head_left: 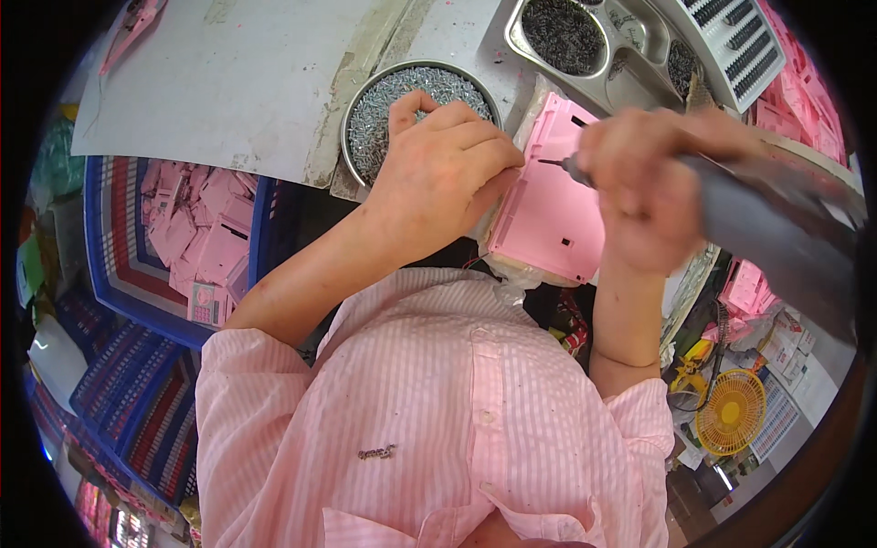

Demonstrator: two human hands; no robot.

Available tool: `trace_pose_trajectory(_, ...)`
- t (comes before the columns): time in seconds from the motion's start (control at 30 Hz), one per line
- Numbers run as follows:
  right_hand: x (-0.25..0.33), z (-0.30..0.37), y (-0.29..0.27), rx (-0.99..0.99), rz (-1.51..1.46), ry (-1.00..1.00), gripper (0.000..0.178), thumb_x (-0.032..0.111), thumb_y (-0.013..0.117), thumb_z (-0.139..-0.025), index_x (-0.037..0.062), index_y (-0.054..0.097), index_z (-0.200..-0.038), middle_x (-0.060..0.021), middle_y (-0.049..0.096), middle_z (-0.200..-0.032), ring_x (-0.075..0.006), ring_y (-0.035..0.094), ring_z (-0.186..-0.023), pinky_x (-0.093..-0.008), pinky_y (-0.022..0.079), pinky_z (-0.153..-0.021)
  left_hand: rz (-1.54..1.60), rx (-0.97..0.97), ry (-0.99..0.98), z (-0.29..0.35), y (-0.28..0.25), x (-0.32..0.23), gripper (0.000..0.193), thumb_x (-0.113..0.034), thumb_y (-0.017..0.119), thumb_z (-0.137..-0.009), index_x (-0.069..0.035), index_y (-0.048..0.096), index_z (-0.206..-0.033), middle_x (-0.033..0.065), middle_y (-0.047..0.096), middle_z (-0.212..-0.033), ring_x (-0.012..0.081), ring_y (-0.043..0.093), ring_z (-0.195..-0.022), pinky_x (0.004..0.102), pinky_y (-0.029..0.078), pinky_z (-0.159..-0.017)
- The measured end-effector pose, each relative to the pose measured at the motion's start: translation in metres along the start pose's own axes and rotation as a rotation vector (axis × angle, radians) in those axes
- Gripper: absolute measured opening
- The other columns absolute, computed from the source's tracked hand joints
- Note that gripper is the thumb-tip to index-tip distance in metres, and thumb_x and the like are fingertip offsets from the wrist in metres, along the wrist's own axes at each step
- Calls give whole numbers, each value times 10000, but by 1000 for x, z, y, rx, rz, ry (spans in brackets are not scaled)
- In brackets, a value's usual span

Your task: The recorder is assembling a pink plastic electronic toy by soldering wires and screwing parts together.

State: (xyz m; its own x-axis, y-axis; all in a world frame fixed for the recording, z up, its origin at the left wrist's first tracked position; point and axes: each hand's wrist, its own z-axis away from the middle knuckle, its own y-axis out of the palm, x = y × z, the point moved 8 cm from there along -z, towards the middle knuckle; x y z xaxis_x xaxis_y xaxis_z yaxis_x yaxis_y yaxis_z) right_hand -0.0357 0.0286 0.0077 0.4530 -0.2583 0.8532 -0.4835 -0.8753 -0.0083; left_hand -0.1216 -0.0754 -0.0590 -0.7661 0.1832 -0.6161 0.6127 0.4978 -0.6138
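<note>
My left hand rests on the left edge of a flat pink plastic panel and reaches over a round metal bowl of small silver screws; whether its fingertips pinch a screw is hidden. My right hand grips a grey electric screwdriver, whose dark bit points left toward the panel's upper part. The panel lies on the worktable edge just in front of my chest.
A steel tray with compartments of dark screws stands at the back right. A blue crate of pink plastic parts sits lower left, with more blue crates below it. Pink parts pile at the far right; a small yellow fan lies lower right.
</note>
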Motion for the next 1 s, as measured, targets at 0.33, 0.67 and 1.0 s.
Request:
trace_pose_trajectory(0.33,33,6,16,95,-182,-10,286,254,502,-1044,132,455,-1299,9,482,-676,-128,469,-554,-351,471,-632,91,-48,44,5,-8,-20,187,-101,811,-715,-141,691,-853,-32,697,-842,162,630,-792,390,361,-807)
trace_pose_trajectory(0.67,44,27,27,15,-247,4,272,244,504,-1042,127,463,-1284,5,469,-681,-138,455,-556,-346,456,-623,38,60,69,20,-10,-34,283,-133,833,-683,-138,699,-933,-6,704,-942,186,629,-870,396,366,-876)
trace_pose_trajectory(1.0,18,66,44,-136,-182,96,261,139,655,-978,82,434,-1106,-56,500,-655,-161,477,-522,-348,468,-532,35,-8,-57,10,-45,14,405,-110,701,-746,-109,677,-1150,42,650,-1204,239,600,-1073,412,425,-956)
